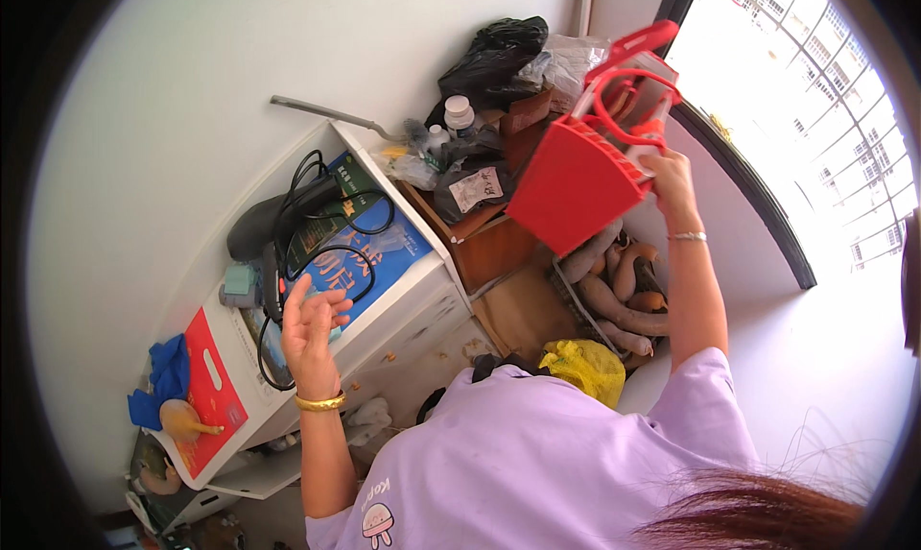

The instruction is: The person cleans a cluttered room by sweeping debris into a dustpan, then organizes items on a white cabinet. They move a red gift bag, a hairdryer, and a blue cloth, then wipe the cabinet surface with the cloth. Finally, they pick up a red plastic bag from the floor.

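My right hand (669, 179) is closed on the side of a red gift bag (575, 190), lifted at the right near the window. Red loop handles stand up from the bag, and its contents are only partly visible. My left hand (313, 341) is raised with fingers apart and holds nothing. It hovers over the front part of a white cabinet (392, 298). Just beyond the fingers lie a black hair dryer (266, 222) with its looped cord and a blue printed board or box (403, 244) bearing writing.
Long curved squashes (611, 305) fill a crate below the red bag, beside a yellow mesh bag (586, 366). A black plastic bag (496, 57), white bottle (458, 114) and grey-handled brush (331, 111) are at the back. A gourd (180, 420) rests at the cabinet's left end.
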Demonstrator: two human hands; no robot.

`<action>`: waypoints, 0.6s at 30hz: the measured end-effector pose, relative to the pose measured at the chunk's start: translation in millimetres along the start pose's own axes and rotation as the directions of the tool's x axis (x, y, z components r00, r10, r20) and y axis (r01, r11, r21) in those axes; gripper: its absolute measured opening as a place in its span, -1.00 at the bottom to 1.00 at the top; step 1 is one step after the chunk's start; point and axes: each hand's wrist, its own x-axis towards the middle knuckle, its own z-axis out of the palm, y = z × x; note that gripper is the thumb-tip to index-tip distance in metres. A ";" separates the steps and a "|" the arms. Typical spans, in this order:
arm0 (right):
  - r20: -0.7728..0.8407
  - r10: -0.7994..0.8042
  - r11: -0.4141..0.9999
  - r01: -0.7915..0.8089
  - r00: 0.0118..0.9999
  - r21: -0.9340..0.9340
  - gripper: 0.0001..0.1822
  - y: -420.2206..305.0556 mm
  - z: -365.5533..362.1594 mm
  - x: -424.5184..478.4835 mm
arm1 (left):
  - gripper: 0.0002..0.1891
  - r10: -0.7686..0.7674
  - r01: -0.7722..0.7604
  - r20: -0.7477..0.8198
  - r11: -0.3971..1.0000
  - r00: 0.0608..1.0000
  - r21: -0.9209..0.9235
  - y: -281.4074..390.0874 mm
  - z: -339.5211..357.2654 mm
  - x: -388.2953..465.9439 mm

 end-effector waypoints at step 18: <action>0.088 0.107 0.994 -0.110 0.990 0.028 -0.84 21.8 81.1 63.0 | -0.53 -0.005 0.003 0.021 0.997 1.000 0.075 -7.9 24.9 -2.1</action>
